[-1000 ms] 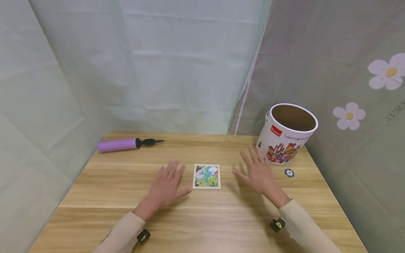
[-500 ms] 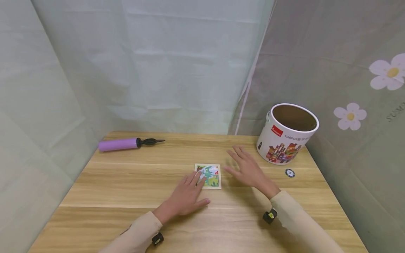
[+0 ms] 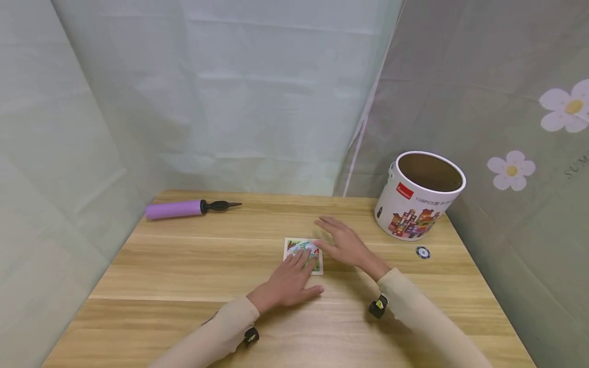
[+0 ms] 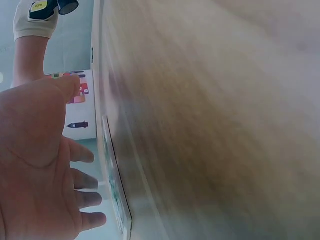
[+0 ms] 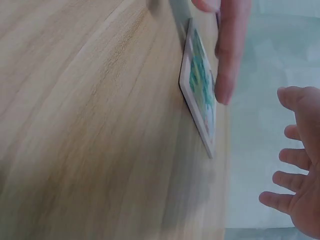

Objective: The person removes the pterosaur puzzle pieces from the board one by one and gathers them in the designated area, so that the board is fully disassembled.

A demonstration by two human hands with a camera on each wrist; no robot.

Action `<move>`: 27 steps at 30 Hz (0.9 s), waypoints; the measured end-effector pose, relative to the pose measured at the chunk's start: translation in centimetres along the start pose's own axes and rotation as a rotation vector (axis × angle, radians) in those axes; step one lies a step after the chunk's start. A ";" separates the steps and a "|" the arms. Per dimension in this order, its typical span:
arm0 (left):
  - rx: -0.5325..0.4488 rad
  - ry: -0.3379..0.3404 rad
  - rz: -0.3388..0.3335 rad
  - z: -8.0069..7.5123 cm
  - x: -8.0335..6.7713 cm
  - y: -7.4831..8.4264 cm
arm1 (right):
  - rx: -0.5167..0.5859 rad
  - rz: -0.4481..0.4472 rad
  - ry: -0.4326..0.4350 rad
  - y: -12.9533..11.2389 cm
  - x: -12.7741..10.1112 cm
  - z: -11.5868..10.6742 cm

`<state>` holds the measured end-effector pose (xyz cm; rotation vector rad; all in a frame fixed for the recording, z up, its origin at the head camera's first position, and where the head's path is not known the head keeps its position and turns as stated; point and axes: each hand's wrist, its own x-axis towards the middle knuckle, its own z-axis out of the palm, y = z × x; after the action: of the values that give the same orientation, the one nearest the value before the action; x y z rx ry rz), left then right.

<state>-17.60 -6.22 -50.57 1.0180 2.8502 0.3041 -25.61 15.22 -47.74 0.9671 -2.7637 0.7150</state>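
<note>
A flat square puzzle board (image 3: 290, 245) with a dinosaur picture lies on the wooden table, its lower part covered by my left hand (image 3: 291, 283) in the head view. In the left wrist view the spread fingers of that hand reach over the puzzle board (image 4: 117, 185), with a gap between them and it. Just to the right, my right hand (image 3: 344, 246) hovers with fingers extended and holds nothing, its thumb near the board's upper right corner. The right wrist view has the puzzle board (image 5: 197, 82) lying flat, apart from my right hand (image 5: 302, 160).
A white printed bucket (image 3: 414, 204) stands at the table's back right, with a poker chip (image 3: 423, 252) in front of it. At the back left lies a purple hand pump (image 3: 177, 209) with a black nozzle. Pale curtains (image 3: 276, 102) hang behind and beside the table.
My left hand has moved right, from beside the puzzle board to over its lower part. My right hand has moved left from near the bucket toward the board. The board stays in place.
</note>
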 end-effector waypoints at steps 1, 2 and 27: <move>0.000 -0.006 -0.005 0.0 0.2 0.0 | 0.010 -0.006 -0.002 0.0 0.2 0.2; 0.003 -0.014 -0.012 0.0 0.3 0.0 | 0.018 -0.012 -0.003 0.0 0.4 0.4; 0.033 -0.089 -0.030 0.4 0.4 0.0 | 0.206 -0.018 -0.129 -0.1 5.2 4.6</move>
<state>-17.88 -5.93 -50.97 0.9674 2.7972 0.2046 -29.48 10.06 -50.38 1.1115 -2.8284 0.9832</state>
